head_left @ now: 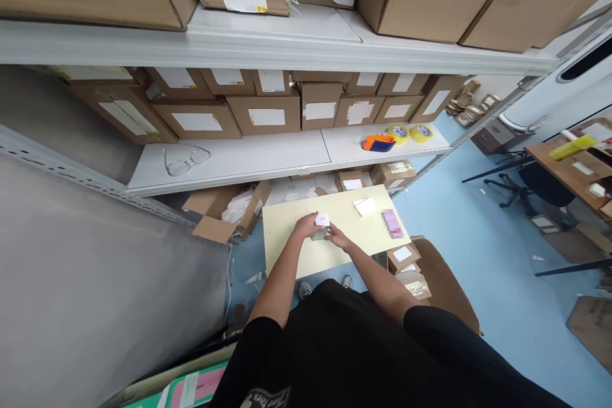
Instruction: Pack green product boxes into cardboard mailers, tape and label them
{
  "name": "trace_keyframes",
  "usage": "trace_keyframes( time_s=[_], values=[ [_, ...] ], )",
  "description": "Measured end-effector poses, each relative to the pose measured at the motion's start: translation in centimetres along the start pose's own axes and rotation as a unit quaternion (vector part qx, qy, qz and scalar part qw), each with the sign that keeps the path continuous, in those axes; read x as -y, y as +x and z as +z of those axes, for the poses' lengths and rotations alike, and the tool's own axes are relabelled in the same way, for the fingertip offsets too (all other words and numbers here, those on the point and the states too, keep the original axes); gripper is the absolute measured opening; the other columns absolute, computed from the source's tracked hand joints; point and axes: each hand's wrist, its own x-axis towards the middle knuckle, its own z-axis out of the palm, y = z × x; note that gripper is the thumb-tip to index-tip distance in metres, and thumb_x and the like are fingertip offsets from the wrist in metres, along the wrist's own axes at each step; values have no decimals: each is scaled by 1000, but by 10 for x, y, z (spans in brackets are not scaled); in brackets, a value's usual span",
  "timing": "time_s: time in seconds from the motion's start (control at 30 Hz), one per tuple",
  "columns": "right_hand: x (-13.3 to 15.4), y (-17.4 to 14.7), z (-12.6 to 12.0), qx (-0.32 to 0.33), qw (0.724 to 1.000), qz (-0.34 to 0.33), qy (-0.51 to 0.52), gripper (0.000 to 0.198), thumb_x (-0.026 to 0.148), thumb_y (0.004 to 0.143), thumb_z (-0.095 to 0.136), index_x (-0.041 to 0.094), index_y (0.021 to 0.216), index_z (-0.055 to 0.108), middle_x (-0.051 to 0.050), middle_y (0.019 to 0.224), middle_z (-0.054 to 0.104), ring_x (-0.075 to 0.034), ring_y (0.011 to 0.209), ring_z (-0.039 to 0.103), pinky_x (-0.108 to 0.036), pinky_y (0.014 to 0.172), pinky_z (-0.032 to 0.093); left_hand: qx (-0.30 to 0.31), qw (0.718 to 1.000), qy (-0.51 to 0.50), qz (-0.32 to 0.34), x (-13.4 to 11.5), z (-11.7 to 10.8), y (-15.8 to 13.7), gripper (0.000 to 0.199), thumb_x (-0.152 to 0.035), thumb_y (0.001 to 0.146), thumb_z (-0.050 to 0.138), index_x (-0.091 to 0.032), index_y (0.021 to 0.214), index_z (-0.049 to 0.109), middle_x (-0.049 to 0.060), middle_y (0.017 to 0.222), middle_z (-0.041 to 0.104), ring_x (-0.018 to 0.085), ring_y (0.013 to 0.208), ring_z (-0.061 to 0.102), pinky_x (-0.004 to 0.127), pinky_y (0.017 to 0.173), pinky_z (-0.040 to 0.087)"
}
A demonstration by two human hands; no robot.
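Note:
A small white box with dark print on top and a grey-green lower part stands between my hands over the pale yellow tabletop. The fingers of my left hand close on its left side. From the right, my right hand grips its lower right side with thumb and fingertips. A few flat white pieces, perhaps folded cartons, lie behind and to the right of the hands. Farther right on the same tabletop is a pixelated pink-purple item.
A shelf above the tabletop carries labelled cardboard boxes, glasses, an orange-and-blue tape dispenser and yellow tape rolls. An open carton stands at left. Boxes sit by the tabletop's right edge.

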Motion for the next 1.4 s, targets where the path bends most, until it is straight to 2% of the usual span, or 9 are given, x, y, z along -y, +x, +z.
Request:
trace_keyframes(
  time_s=[0.07, 0.17, 0.37, 0.47, 0.67, 0.83, 1.1, 1.2, 1.4],
  values=[
    [-1, 1, 1, 16, 1000, 2, 3, 85, 18, 61, 72, 34, 144, 59, -4, 139, 68, -29, 133, 58, -50, 115, 41, 14, 1000, -2, -12, 1, -4, 2, 45, -65, 77, 75, -24, 95, 79, 11, 108, 80, 32, 113, 70, 34, 99, 48],
    [-2, 1, 2, 25, 1000, -3, 2, 82, 19, 62, 73, 34, 142, 60, -3, 139, 68, -30, 137, 56, -51, 119, 36, 16, 999, 8, -31, 5, -5, 2, 53, -67, 93, 52, -22, 89, 79, 12, 95, 80, 31, 105, 71, 34, 94, 48],
    [-2, -1, 5, 32, 999, -1, -4, 76, 21, 65, 76, 32, 139, 63, -2, 139, 68, -29, 138, 54, -49, 120, 35, -152, 971, -21, -182, 6, 14, -3, 70, -52, 93, 62, -15, 151, 51, 18, 130, 72, 29, 121, 66, 32, 96, 47],
    [-1, 1, 5, 30, 1000, -5, -8, 68, 26, 66, 78, 29, 133, 67, -3, 134, 70, -29, 131, 60, -48, 117, 40, -199, 960, 9, -197, 2, 21, -6, 64, -51, 93, 61, -18, 148, 56, 20, 142, 63, 31, 121, 66, 34, 95, 48],
    [3, 12, 6, -79, 992, 31, -92, 50, 37, 69, 80, 24, 116, 71, -5, 116, 75, -28, 115, 66, -44, 108, 46, -84, 992, -21, -89, 4, 23, -13, 42, -47, 80, 78, -26, 116, 78, 10, 124, 75, 29, 118, 66, 36, 103, 47],
    [9, 22, 10, -142, 975, 65, -161, 66, 33, 66, 82, 24, 129, 66, -7, 103, 77, -31, 110, 70, -43, 104, 46, -82, 975, -194, -74, 16, 24, -18, 30, -35, 77, 80, -26, 106, 80, 7, 115, 79, 28, 116, 69, 43, 109, 47],
    [0, 22, -1, -94, 992, 65, -57, 68, 48, 78, 65, 28, 142, 57, -6, 121, 75, -27, 110, 69, -44, 100, 49, -104, 960, -258, -28, 32, 29, -24, 34, -29, 86, 68, -20, 119, 74, 12, 165, 43, 28, 154, 37, 40, 124, 32],
    [-1, 17, -6, -93, 992, 86, -11, 72, 47, 80, 61, 28, 148, 49, -6, 120, 74, -25, 102, 71, -45, 96, 51, -80, 965, -247, -27, 36, 31, -28, 43, -32, 85, 72, -21, 126, 70, 14, 164, 44, 29, 155, 37, 42, 125, 30],
    [3, 10, 1, -132, 988, 82, 21, 71, 43, 76, 61, 24, 143, 46, -4, 101, 74, -22, 86, 70, -42, 88, 53, -5, 993, -119, 20, 30, 25, -39, 90, -21, 56, 94, -25, 138, 58, 13, 140, 65, 33, 130, 60, 45, 111, 44]
  ],
)
